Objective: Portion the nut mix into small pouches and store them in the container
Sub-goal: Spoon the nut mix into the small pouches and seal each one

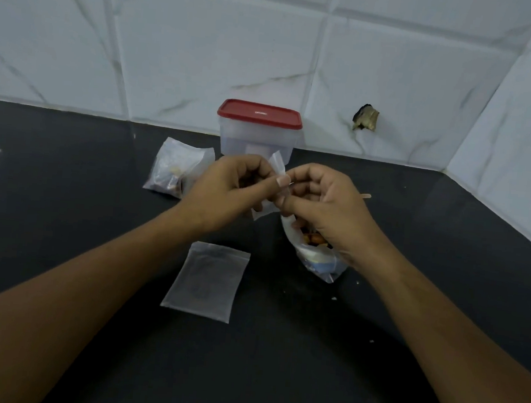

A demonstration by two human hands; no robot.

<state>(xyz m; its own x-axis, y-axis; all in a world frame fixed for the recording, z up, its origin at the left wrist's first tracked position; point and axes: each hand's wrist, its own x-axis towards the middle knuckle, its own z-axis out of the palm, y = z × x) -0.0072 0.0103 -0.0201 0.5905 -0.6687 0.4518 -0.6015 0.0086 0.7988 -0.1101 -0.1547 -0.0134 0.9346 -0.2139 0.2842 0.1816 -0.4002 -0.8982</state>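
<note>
Your left hand (223, 191) and right hand (327, 203) both pinch a small pouch (276, 165) above the surface (67, 201). The open nut bag (318, 258) lies just under your right hand; lowering that hand carelessly could crush it and scatter nuts. The lidded container (258, 137) stands close behind, by the wall (206, 53); open room lies far left.

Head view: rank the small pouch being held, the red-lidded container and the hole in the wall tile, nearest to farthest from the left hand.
1. The small pouch, pinched by the left hand itself.
2. The red-lidded container, just behind the hand.
3. The hole in the wall tile, up on the wall, back right.
</note>
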